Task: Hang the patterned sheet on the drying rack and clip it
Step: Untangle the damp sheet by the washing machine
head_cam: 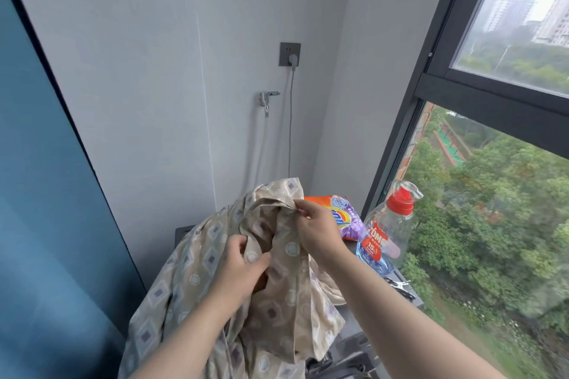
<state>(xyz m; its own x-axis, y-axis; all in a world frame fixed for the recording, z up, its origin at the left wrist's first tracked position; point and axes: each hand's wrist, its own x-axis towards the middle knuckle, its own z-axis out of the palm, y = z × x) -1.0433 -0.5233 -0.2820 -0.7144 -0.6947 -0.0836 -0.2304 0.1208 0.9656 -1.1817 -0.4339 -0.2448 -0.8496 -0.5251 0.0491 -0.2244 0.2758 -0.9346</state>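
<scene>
A clear bottle (388,224) stands lower right, beside an orange soap bag (342,210). In the middle, a socket (289,54) sits above a tap (267,99).

L hand (243,267) & R hand (317,232) were bare. Forearms (400,317) were bare too, uncovered all the way to the bottom edge.

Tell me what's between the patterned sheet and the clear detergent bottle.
Head view: an orange and purple detergent bag, partly hidden behind the right hand pinching the sheet.
</scene>
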